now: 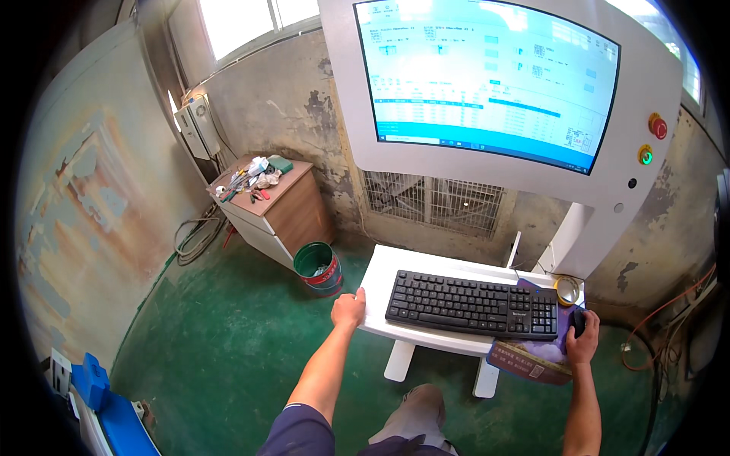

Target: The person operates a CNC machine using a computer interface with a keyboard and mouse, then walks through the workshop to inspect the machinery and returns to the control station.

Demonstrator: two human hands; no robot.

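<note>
Our knee and shoe (417,406) sit closest, low centre, over the green floor (228,342). Left hand (349,310) rests curled on the left edge of the white desk (378,285), fingers bent over the rim, holding nothing else. Right hand (582,338) is closed over a black mouse (579,321); mouse sits on a purple-printed pad (532,357) that hangs past the desk's right front corner. Black keyboard (473,305) lies between our hands, centre of the desk, touching neither. A small round tape roll (566,289) sits just behind the mouse. Above the desk we see a big white console with a lit screen (487,76); red button (658,126) and green button (645,156) on its right bezel. Left of the desk, on the floor: a green bucket (317,266), near a brown cabinet (277,209) with cluttered tools on top. A vent grille (433,201) is in the wall behind the desk. A blue machine part (106,403) sits at lower left.
</note>
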